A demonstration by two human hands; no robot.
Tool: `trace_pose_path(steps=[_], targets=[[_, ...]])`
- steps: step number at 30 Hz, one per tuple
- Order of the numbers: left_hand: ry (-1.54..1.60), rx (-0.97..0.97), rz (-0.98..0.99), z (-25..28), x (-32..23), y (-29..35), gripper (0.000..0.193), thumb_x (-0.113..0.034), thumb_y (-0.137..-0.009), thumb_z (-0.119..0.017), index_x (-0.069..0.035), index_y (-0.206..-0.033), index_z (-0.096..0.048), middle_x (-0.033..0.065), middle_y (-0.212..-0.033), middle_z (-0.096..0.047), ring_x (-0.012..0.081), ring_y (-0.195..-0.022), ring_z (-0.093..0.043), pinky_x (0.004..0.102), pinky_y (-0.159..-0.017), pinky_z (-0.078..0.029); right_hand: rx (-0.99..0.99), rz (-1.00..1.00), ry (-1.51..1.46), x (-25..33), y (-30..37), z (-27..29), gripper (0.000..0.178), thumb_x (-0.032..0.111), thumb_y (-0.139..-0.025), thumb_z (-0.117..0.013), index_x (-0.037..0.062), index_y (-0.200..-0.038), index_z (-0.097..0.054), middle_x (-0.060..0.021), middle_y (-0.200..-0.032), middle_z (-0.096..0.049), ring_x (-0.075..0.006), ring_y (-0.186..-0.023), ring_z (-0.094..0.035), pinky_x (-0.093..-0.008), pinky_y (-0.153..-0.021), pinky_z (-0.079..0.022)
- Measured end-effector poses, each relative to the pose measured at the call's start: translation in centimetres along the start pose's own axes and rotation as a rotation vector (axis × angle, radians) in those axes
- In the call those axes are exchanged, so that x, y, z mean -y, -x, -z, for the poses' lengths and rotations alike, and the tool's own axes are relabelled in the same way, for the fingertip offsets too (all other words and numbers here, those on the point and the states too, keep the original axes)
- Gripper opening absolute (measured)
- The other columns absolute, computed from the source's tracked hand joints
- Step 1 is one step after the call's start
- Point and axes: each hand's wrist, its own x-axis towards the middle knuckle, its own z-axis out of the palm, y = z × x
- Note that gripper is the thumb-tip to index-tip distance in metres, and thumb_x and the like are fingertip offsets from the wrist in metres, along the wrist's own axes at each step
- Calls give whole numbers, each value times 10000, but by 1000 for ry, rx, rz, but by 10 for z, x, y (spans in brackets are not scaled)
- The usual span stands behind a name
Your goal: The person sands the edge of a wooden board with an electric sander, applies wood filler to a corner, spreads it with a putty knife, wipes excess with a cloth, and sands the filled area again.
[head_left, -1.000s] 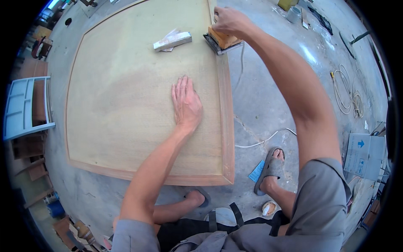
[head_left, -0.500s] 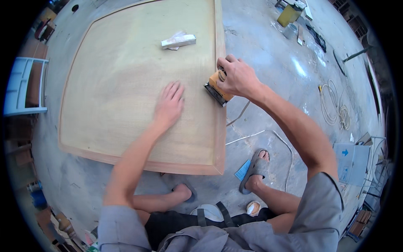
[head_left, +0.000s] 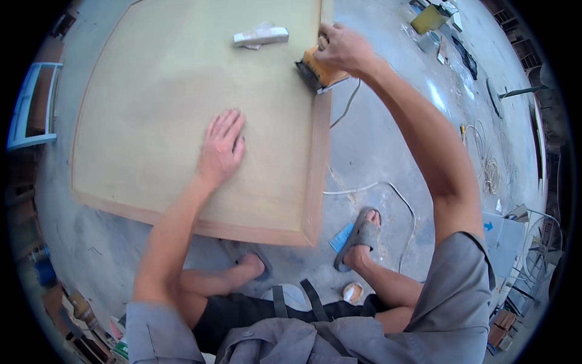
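Note:
A large pale wooden panel (head_left: 151, 121) with a reddish-brown wood border lies in front of me. My right hand (head_left: 347, 48) is closed round an orange electric sander (head_left: 322, 68) with a black base, which rests on the panel's right border. From the sander a cord (head_left: 350, 104) runs down past the panel's edge. Flat on the panel, fingers stretched out, lies my left hand (head_left: 221, 145). A whitish block with crumpled wrapping (head_left: 261, 37) sits on the panel's far part, left of the sander.
A pale cable (head_left: 388, 184) crosses the floor by my right foot, near a blue packet (head_left: 342, 237) and a small round tub (head_left: 352, 292). At far right lies a coiled cable (head_left: 490, 173). A yellow-green container (head_left: 430, 19) stands at the back; a light-blue frame (head_left: 30, 109) is at left.
My right hand has moved the sander farther away along the right border. My left hand has slid a little to the left on the panel. The view has shifted slightly.

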Motion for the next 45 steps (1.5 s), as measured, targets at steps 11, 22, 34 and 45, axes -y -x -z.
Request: trace_pose_path(steps=[11, 22, 34, 45], targets=[[-35, -82, -13, -15, 8, -7, 464, -148, -961, -578, -46, -1413, -587, 157, -1511, -554, 333, -1446, -465, 495, -1244, -313, 90, 168, -135, 105, 260, 33, 346, 196, -827, -747, 110, -1111, -569, -137, -1121, -566, -390, -1002, -607, -482, -711, -604], [-52, -90, 14, -16, 7, -6, 449, -189, -972, -560, -53, -1398, -605, 140, -1522, -546, 309, -1459, -452, 478, -1249, -303, 170, 153, -144, 120, 316, 39, 407, 207, -825, -753, 79, -1166, -570, -173, -1132, -561, -392, -1061, -599, -476, -728, -622], [-37, -87, -8, -17, 11, -8, 453, -176, -965, -566, -48, -1398, -604, 151, -1509, -554, 313, -1447, -464, 482, -1235, -321, 30, -294, -486, -18, 225, 14, 560, 281, -869, -675, -65, -1258, -470, -290, -1192, -579, -420, -1074, -607, -480, -978, -493], [-42, -73, -16, -16, 10, -10, 453, -168, -971, -561, -49, -1406, -608, 150, -1512, -557, 322, -1448, -464, 480, -1240, -321, 19, -648, -261, -115, 292, -139, 612, 299, -816, -744, 15, -1295, -489, -258, -1260, -555, -453, -1154, -590, -499, -1032, -492]])
